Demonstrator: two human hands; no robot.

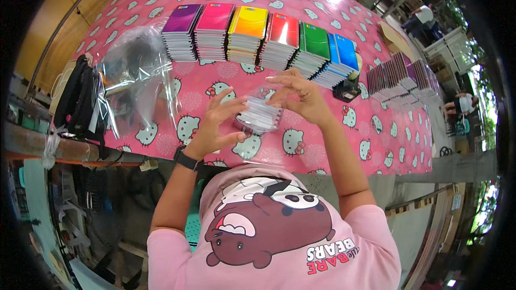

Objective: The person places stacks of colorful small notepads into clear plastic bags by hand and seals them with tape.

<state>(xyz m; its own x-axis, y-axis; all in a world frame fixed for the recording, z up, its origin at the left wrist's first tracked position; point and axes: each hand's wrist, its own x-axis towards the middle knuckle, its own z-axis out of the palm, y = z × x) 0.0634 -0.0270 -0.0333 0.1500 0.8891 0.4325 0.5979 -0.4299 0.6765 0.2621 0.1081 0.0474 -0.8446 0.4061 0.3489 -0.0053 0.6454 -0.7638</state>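
Hands [305, 98] arnd plastic-wrapped ntbks [259, 115]

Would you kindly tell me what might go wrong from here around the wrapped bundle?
The clear film around the notebook bundle looks thin, so a binding edge could perhaps snag or tear it. The right hand is near the stack of green notebooks and might nudge it out of line. The loose clear plastic reaches close to the pink table's near edge and could slip off.

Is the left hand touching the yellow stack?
Apart: the head view shows a strip of pink tablecloth between the left hand and the yellow stack.
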